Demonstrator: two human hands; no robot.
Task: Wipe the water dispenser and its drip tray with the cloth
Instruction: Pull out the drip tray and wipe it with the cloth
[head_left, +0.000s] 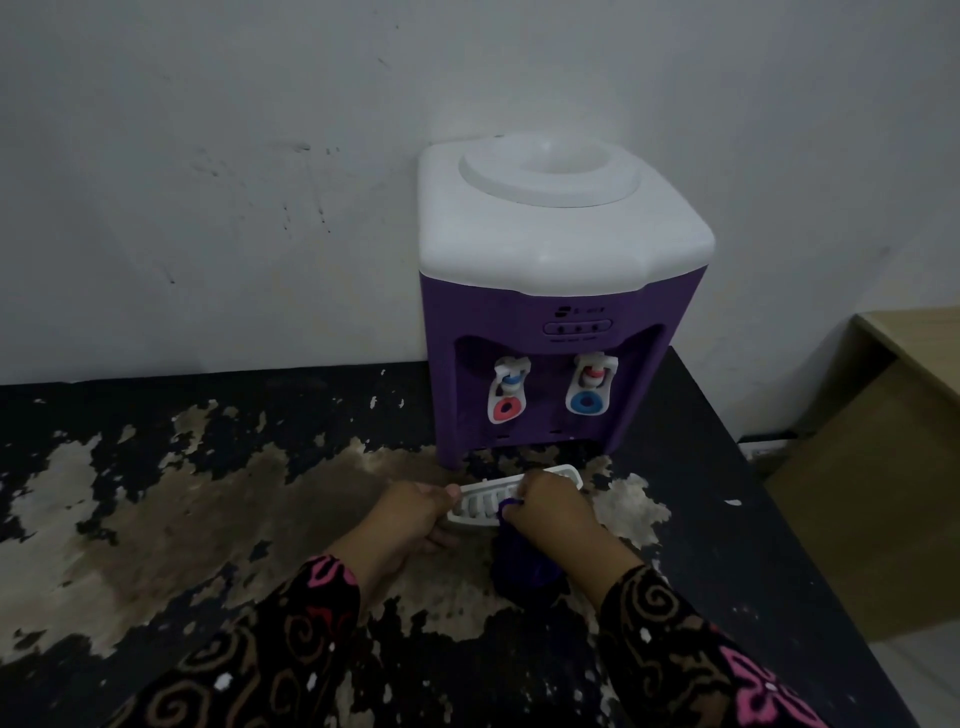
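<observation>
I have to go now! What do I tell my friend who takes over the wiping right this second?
Left hand: grips the left end of the tray, steadying it.
Right hand: holds the cloth bunched, pressing it on the tray.
The tray lies on the table, out of and in front of the dispenser.
Done: tray is out, cloth on it.
Left: finish the tray and probably slide it back. Whether the dispenser was wiped cannot be told.

Dim, cool, even light, soft sheen on dispenser top (561, 228), slightly soft focus, wide-angle bending at edges
</observation>
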